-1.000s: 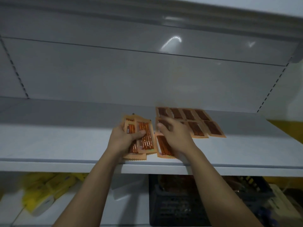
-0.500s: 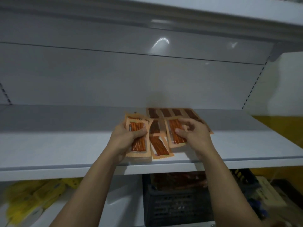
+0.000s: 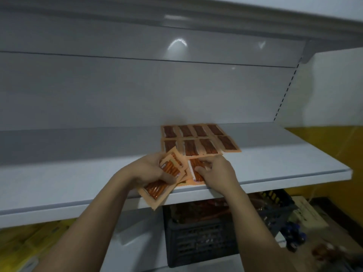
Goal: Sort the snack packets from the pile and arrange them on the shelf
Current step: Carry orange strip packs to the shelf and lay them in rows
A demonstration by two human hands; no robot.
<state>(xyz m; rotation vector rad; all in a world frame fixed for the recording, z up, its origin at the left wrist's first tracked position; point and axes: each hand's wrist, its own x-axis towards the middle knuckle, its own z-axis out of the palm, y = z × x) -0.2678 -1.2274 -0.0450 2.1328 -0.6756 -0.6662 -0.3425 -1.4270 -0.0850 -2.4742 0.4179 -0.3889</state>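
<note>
Several orange snack packets lie flat in two rows on the grey shelf, near its back. My left hand grips a fanned bunch of orange packets over the shelf's front edge, one hanging below the lip. My right hand presses its fingers on a single packet lying on the shelf just in front of the rows. Part of that packet is hidden under my fingers.
A dark plastic crate holding more packets stands below the shelf. Yellow packages lie at the lower left. An upper shelf overhangs. A cardboard box and yellow wall are at the right.
My right hand has brought a packet down onto the shelf in front of the rows. My left hand's bunch has tilted and slipped lower over the shelf edge. The camera shifted left.
</note>
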